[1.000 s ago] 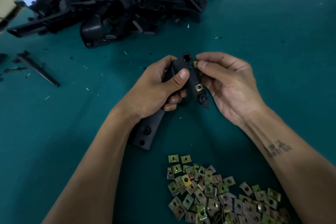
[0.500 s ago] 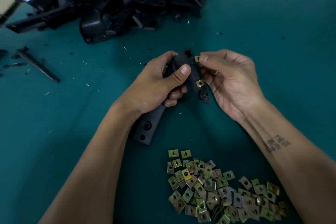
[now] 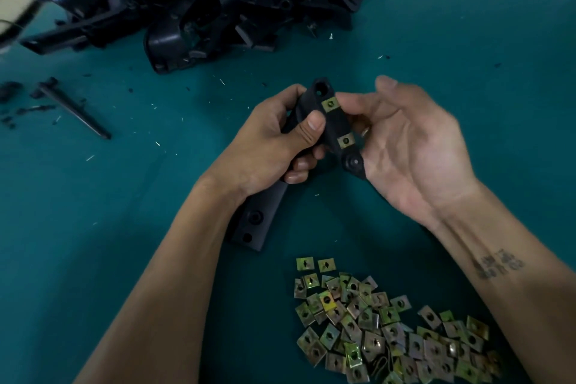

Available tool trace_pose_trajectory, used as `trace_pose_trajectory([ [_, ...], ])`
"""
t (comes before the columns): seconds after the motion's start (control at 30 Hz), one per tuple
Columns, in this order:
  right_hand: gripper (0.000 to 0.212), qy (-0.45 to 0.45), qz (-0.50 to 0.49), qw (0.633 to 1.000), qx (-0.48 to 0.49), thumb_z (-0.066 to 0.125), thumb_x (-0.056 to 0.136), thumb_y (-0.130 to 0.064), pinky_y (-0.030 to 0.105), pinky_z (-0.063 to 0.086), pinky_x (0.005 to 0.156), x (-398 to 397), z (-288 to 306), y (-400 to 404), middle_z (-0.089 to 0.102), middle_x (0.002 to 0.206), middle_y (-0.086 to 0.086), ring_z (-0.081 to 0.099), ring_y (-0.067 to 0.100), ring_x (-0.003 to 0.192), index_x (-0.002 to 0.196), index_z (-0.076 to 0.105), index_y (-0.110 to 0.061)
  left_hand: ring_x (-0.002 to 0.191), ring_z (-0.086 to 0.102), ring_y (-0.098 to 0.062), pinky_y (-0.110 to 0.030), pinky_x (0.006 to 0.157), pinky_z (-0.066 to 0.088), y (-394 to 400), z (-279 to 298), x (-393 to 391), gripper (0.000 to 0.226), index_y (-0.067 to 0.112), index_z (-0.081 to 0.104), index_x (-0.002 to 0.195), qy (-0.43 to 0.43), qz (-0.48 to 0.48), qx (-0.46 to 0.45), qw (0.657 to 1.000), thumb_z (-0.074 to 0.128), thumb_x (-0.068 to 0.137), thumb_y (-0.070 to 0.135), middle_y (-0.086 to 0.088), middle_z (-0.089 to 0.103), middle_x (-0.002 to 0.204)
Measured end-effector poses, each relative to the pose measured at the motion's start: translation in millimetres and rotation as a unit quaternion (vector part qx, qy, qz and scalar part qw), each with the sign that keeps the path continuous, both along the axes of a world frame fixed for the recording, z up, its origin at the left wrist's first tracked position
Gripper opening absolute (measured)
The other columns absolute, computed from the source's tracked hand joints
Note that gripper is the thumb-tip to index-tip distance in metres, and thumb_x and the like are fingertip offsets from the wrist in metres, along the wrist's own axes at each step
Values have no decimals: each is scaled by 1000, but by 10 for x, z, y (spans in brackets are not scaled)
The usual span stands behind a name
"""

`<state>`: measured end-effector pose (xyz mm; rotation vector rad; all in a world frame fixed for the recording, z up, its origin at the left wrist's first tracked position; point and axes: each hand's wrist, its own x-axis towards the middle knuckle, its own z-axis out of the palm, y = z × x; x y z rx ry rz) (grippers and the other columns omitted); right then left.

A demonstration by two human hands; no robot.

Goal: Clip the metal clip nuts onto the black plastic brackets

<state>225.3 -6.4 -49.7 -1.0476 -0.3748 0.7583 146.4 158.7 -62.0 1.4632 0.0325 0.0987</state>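
Heap of brackets (image 3: 218, 6) waiting at the table's far edge. Bracket (image 3: 314, 121) gripped in left hand (image 3: 265, 146), above the table. Right hand (image 3: 405, 146) now opened, fingers off. Upper clip (image 3: 330, 104) newly seated; lower clip (image 3: 345, 140) already on. Probably finished.

- Bracket (image 3: 324, 121): middle section covered by left hand (image 3: 265, 146); lower end partly behind the forearm.
- Right hand (image 3: 414, 146): fingertips motion-blurred.
- Clip nut pile (image 3: 389, 327): cut off at bottom edge.
- Bracket heap (image 3: 218, 3): top cropped by upper edge.
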Motion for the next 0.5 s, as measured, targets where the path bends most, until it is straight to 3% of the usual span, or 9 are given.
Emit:
trace_pose_trajectory([
  [0.1,45,10,46,999,13,45,98,-34,52,42,98,-6,19,-101,51,137,38,53,41,108,113,66,4,44,37,-13,-21,40,34,10,-20,-10,35,-9,38,114,-6,6,5,1000,47,100,22,-6,52,64],
  [0.3,65,53,99,992,55,47,95,-44,49,45,109,-59,-63,-48,56,136,17,52,34,118,144,52,-3,46,38,-12,-22,40,35,4,6,8,25,6,44,106,-18,67,-8,998,51,100,29,-6,53,67],
  [0.4,50,50,42,997,47,50,100,-31,42,52,100,-90,-56,-53,61,126,14,60,27,112,139,55,-1,47,38,-10,-20,40,34,-29,49,1,18,8,45,99,-49,124,-57,989,45,104,25,-3,52,66],
  [0.5,20,-122,-37,983,-134,62,99,-13,36,54,75,-129,66,-116,69,103,17,63,21,90,114,69,-2,52,45,-10,-23,48,44,-231,140,105,20,9,48,101,-85,276,-82,954,40,109,25,0,54,67],
])
